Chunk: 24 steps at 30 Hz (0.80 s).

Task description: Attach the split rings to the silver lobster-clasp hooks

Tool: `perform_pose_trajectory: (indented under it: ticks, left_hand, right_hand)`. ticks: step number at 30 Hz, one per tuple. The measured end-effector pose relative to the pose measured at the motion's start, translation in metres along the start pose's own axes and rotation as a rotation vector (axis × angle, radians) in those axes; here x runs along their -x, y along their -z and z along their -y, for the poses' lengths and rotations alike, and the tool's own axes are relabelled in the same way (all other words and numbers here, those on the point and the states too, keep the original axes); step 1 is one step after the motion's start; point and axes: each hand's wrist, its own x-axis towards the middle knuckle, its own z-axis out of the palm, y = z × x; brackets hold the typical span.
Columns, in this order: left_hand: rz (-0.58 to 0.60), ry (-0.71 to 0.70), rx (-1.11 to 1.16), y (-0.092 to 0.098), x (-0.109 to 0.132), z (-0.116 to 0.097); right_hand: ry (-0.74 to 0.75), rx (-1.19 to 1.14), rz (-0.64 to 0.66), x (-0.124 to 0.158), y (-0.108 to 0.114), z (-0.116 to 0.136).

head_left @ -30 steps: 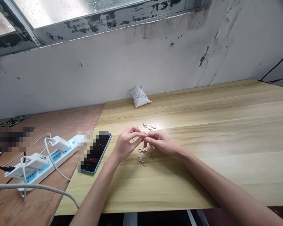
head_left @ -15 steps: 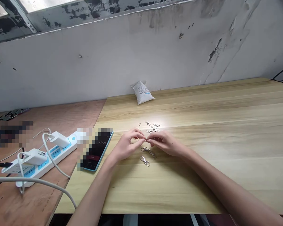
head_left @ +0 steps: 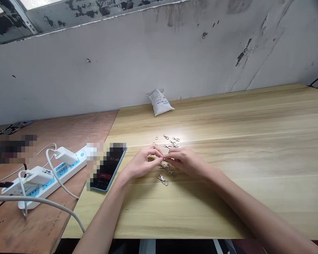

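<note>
My left hand (head_left: 143, 163) and my right hand (head_left: 185, 161) meet fingertip to fingertip over the light wooden table (head_left: 228, 148). Both pinch a small metal piece between them; it is too small to name with certainty. Just below the fingers lie two joined metal clasps (head_left: 166, 169) and another clasp (head_left: 162, 180). Beyond the hands sits a scatter of several loose clasps and rings (head_left: 171, 141).
A small white pouch (head_left: 159, 101) leans by the wall. A phone with a blue case (head_left: 108, 168) lies left of my left hand. On the brown table (head_left: 55, 134) at the left is a white power strip (head_left: 42, 176) with chargers and cables.
The view has shifted slightly. My hands stay pinched together and have barely moved.
</note>
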Motion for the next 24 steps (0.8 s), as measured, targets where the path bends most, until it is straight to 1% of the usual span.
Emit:
perform_pose_trajectory:
  ticks: [4,11,17,21,23,24]
  left_hand:
    - [0.001,0.016,-0.008,-0.0002,-0.0008,-0.0003]
    - [0.000,0.000,-0.054,0.0001,-0.0025,-0.0018]
    - [0.036,-0.004,-0.069,0.0025,-0.0006,-0.0001]
    - [0.051,-0.022,-0.122,0.0035,0.0004,-0.0007]
    - [0.029,-0.045,-0.167,0.0039,0.0003,-0.0009]
    - [-0.001,-0.055,-0.193,0.0041,0.0000,-0.0011]
  right_hand:
    - [0.011,0.058,0.024,0.0003,-0.0001,0.0004]
    - [-0.001,0.138,0.052,-0.0005,0.0015,0.0035]
    - [-0.040,0.097,0.010,-0.0007,0.0036,0.0042]
    - [-0.034,0.092,0.017,-0.0006,0.0033,0.0054]
    - [-0.036,0.081,0.005,-0.0007,0.0027,0.0054]
    - [-0.045,0.073,-0.008,-0.0008,0.0026,0.0054]
